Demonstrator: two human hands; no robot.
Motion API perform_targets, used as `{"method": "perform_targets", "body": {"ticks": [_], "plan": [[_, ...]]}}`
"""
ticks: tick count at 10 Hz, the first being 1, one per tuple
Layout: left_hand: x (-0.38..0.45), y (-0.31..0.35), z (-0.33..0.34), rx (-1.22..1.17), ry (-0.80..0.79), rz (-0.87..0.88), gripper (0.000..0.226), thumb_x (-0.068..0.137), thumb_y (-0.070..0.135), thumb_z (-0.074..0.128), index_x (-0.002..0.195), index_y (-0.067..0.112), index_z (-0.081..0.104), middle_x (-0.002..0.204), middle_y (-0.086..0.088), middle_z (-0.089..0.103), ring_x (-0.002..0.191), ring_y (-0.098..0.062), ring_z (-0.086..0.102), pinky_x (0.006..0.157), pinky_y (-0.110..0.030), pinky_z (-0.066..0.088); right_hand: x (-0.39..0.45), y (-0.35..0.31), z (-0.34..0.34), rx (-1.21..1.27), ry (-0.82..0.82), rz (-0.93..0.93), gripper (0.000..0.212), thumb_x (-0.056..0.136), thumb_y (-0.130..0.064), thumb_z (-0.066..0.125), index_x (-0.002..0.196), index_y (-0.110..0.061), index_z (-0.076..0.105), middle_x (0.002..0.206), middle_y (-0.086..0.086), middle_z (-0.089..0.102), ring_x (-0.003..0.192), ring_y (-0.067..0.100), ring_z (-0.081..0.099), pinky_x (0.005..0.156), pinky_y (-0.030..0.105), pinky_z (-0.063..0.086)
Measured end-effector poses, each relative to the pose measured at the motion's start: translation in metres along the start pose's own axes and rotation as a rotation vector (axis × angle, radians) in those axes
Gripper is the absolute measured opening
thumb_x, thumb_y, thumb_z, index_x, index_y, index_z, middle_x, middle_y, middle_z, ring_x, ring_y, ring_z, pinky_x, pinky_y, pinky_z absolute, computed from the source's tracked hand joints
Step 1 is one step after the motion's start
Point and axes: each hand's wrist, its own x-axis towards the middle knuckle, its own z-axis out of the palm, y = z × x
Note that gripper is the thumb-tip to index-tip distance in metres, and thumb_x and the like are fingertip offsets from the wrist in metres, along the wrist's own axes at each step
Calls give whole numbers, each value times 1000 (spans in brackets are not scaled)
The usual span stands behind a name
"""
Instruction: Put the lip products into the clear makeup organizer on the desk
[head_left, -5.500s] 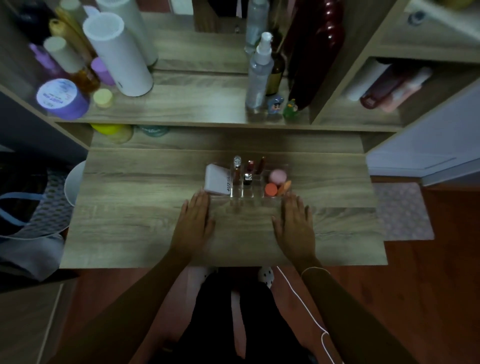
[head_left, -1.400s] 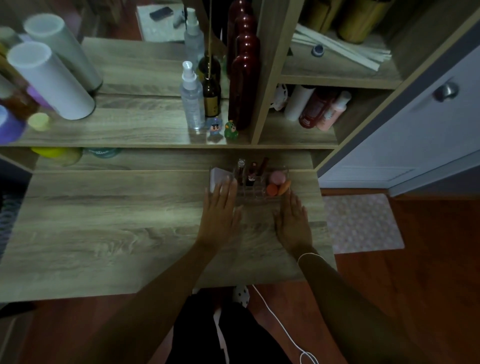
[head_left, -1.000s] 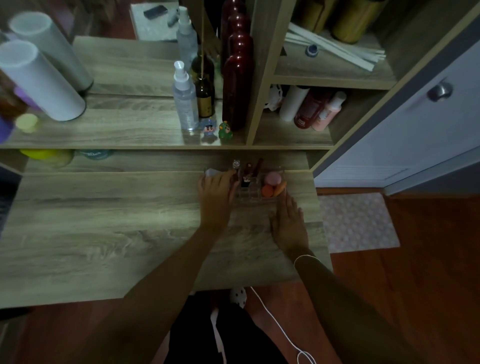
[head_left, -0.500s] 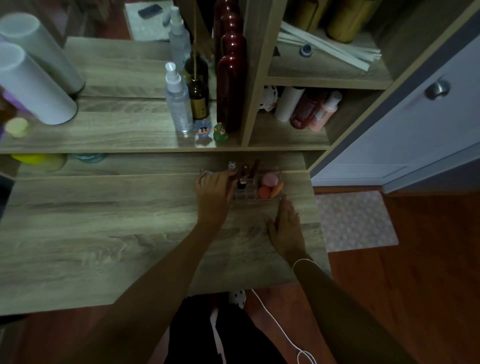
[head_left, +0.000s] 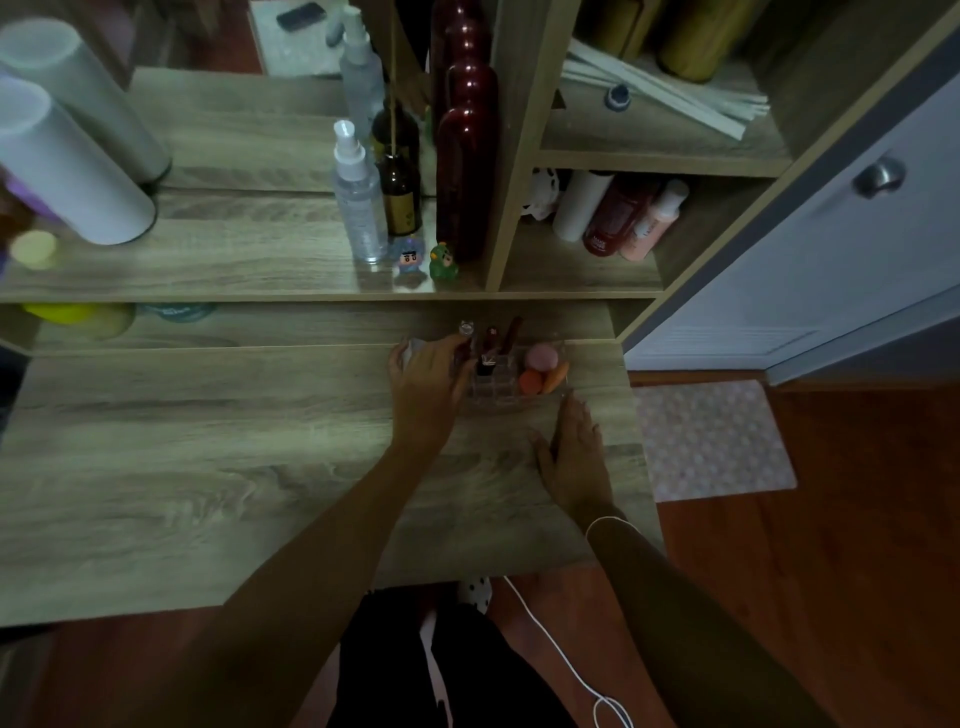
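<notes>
The clear makeup organizer (head_left: 498, 397) stands at the desk's far right. Three lip products stand upright in its left slots: a clear-capped tube (head_left: 466, 328), a red lipstick (head_left: 488, 356) and a dark red tube (head_left: 513, 332). A pink sponge (head_left: 542, 357) and orange sponges (head_left: 531, 382) fill its right side. My left hand (head_left: 423, 382) lies curled over a white case (head_left: 413, 345) beside the organizer's left wall, its fingertips touching the clear-capped tube. My right hand (head_left: 571, 457) rests flat on the desk just in front of the organizer, holding nothing.
A shelf behind the desk carries a spray bottle (head_left: 358, 202), a dark red bottle (head_left: 465, 171), two small figurines (head_left: 410, 255) and white cylinders (head_left: 67, 166). Side cubbies hold bottles (head_left: 613, 218). The desk's right edge (head_left: 641, 447) is close to my right hand.
My left hand has slid forward from the desk in front of the organizer and closed over the white case. My right hand has stayed flat. The view has shifted right.
</notes>
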Motion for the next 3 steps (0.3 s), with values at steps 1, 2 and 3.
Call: {"method": "perform_targets", "body": {"ticks": [1, 2, 3], "plan": [[0, -3, 1, -34, 16, -14, 26, 84, 21, 69, 106, 11, 62, 89, -8, 69, 87, -28, 62, 97, -46, 37, 1, 3, 2, 1, -5, 4, 78, 96, -53, 38, 152, -13, 2, 161, 12, 12, 149, 25, 6, 119, 39, 0], [-1, -2, -1, -45, 18, -18, 27, 83, 23, 70, 106, 13, 60, 89, -8, 67, 87, -27, 61, 98, -45, 36, 1, 1, 0, -5, -8, 10, 78, 96, -55, 37, 152, -15, 1, 162, 11, 10, 149, 25, 5, 119, 39, 0], [-2, -7, 2, -52, 35, -1, 30, 83, 24, 70, 107, 14, 58, 92, -8, 66, 89, -27, 61, 98, -41, 33, 2, 3, 3, 7, 5, 0, 78, 96, -54, 37, 152, -14, 1, 162, 12, 10, 149, 26, 4, 120, 41, 1]]}}
